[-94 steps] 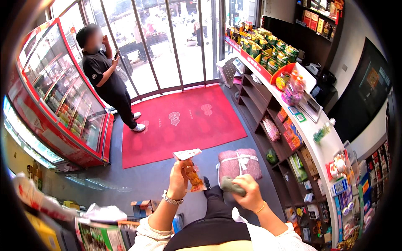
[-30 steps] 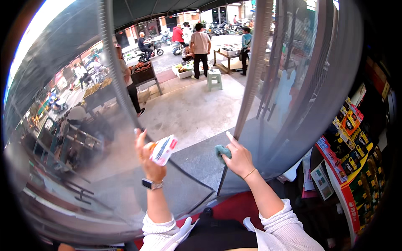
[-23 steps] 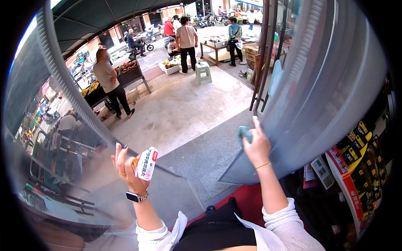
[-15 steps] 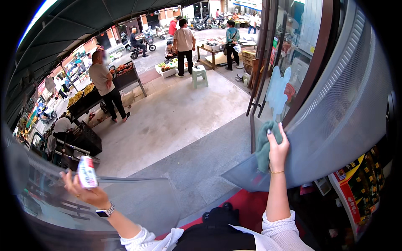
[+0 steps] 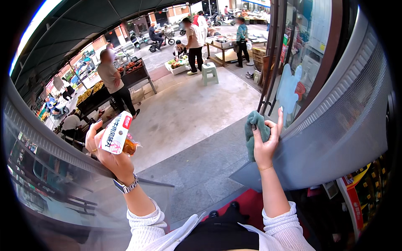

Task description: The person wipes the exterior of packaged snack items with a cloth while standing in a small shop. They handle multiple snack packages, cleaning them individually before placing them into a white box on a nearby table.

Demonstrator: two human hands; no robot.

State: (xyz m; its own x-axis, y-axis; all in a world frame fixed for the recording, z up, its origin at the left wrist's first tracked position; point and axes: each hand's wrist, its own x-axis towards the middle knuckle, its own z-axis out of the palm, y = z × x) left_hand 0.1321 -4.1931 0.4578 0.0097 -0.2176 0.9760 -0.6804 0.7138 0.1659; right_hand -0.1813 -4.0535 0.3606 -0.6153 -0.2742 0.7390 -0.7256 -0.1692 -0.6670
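My left hand [image 5: 112,162] is raised in the doorway, its fingers closed round a small snack packet [image 5: 116,133]. The packet has a white and red card label, with brown food showing through clear plastic at its lower right. On that wrist is a watch [image 5: 127,184]. A crumpled green cloth [image 5: 252,136] is held in my right hand [image 5: 267,148], pinched under the thumb, with the index finger pointing up. That hand is beside the edge of the grey door curtain [image 5: 331,142] on the right; whether it touches the curtain I cannot tell.
Another curtain flap [image 5: 63,154], partly see-through, hangs at the left. Beyond the doorway are a pale concrete floor [image 5: 188,111], a green stool [image 5: 210,74], produce stands [image 5: 144,75] and several people. Packaged goods [image 5: 372,188] stand at the lower right, above a red mat [image 5: 251,209].
My left hand has moved up and right, and the packet has turned, showing its food. My right hand and cloth have shifted slightly left. The left curtain flap appears higher and nearer.
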